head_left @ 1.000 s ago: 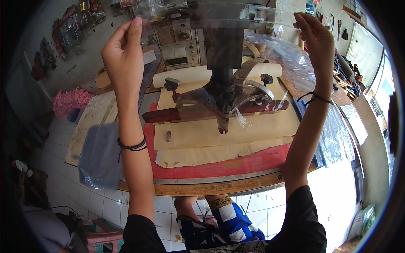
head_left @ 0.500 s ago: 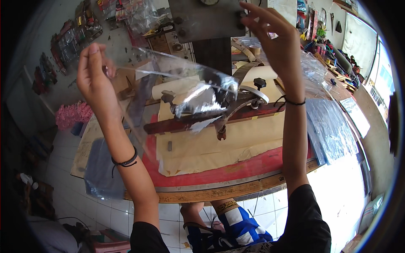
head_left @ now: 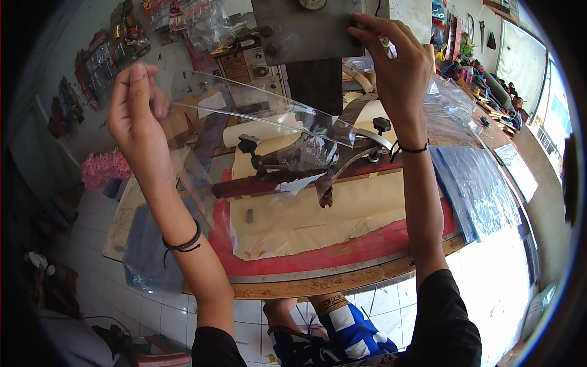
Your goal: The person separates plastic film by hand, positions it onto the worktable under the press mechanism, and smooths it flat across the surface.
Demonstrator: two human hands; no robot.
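Note:
My left hand (head_left: 142, 110) is raised at the left, thumb and fingers pinching the edge of a clear plastic sheet (head_left: 269, 113). The sheet stretches to the right across the middle of the view, and its lower part hangs see-through over the bench. My right hand (head_left: 397, 61) is up at the far right of a grey metal plate (head_left: 293, 40), fingers bent and a little apart, fingertips by the plate's edge. Whether they touch the plate I cannot tell. Beneath the sheet lies a dark red bar (head_left: 269, 181) with black knobs (head_left: 249, 144) and a curved metal arm.
Tan paper (head_left: 306, 229) covers a red board (head_left: 342, 254) on the wooden-edged bench. Stacked plastic sheets (head_left: 474, 189) lie at the right, bluish plastic (head_left: 153, 244) at the left. Behind stands a control box (head_left: 244, 66). Pink material (head_left: 105, 168) is at far left.
The clear sheet has steadied and lost much of its bright glare, its right corner slightly lower. My right hand's fingertips have come down and closer together. The view has shifted slightly.

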